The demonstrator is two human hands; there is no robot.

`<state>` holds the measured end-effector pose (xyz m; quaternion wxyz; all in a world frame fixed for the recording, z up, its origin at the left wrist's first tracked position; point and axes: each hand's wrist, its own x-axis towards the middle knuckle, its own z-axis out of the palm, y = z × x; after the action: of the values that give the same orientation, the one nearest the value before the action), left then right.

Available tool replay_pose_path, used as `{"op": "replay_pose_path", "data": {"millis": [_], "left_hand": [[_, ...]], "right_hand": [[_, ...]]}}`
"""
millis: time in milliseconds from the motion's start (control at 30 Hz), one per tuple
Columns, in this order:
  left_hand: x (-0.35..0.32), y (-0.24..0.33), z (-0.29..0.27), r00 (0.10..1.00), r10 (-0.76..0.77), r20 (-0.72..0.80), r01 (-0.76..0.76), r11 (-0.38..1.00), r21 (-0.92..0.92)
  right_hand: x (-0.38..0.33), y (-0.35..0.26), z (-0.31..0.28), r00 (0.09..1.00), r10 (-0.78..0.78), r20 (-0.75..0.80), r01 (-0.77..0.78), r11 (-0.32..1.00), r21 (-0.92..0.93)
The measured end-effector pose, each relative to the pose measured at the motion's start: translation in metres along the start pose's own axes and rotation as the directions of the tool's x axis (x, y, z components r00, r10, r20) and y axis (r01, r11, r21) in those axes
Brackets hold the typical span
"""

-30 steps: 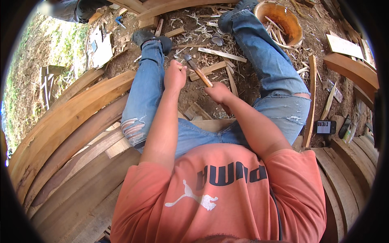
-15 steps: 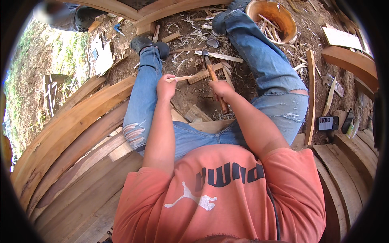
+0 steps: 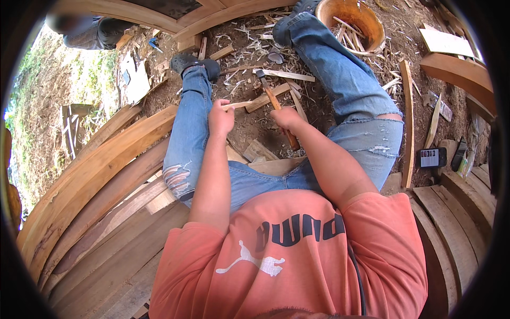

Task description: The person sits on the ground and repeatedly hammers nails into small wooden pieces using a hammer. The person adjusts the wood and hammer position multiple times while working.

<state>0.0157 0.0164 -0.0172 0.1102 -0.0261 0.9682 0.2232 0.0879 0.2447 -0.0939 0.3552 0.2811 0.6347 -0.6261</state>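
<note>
In front of me, between my knees, my left hand (image 3: 221, 118) pinches a thin pale wooden stick (image 3: 238, 105). The stick points right, its tip meeting or overlapping the end of a wooden block (image 3: 269, 98) on the ground. My right hand (image 3: 287, 118) is wrapped round the wooden handle of a tool with a small metal head (image 3: 261, 74); whether it is a hammer or a hatchet I cannot tell. Its head is up and tilted left, beyond the block, and the handle's butt end points back toward me.
Wood shavings (image 3: 241, 48) litter the dirt. A round tub (image 3: 378, 33) with wood strips stands at the far right. Curved planks (image 3: 101, 165) lie along my left, more boards (image 3: 443, 212) at my right near a phone (image 3: 433, 157). Another person's legs (image 3: 95, 34) show at far left.
The tool's head has tipped leftward in my right hand, and its handle leans more. My left hand keeps the stick in nearly the same place. The whole view has shifted slightly.
</note>
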Motion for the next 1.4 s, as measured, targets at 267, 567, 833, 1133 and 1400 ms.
{"op": "replay_pose_path", "data": {"millis": [267,567,833,1133,1400], "left_hand": [[-0.002,0.02,-0.003,0.997,0.067,0.047,-0.072,0.992,0.106],[0.0,0.021,-0.005,0.996,0.053,0.077,-0.057,0.997,0.054],[0.002,0.013,0.001,0.979,-0.15,0.142,0.179,0.957,-0.227],[-0.035,0.036,-0.076,0.943,-0.236,0.236,0.331,0.565,-0.756],[-0.102,0.039,-0.136,0.964,0.022,0.263,0.262,0.05,-0.964]], "right_hand": [[0.001,-0.001,0.001,1.0,0.002,0.004,-0.002,1.0,-0.026],[-0.001,-0.006,-0.002,0.999,0.027,0.019,-0.025,0.997,-0.076],[-0.009,-0.01,-0.004,0.999,0.035,0.02,-0.033,0.994,-0.107],[-0.011,0.001,-0.002,0.999,-0.047,-0.011,0.045,0.987,-0.154],[-0.064,-0.012,-0.021,0.952,-0.29,-0.093,0.123,0.646,-0.754]]}}
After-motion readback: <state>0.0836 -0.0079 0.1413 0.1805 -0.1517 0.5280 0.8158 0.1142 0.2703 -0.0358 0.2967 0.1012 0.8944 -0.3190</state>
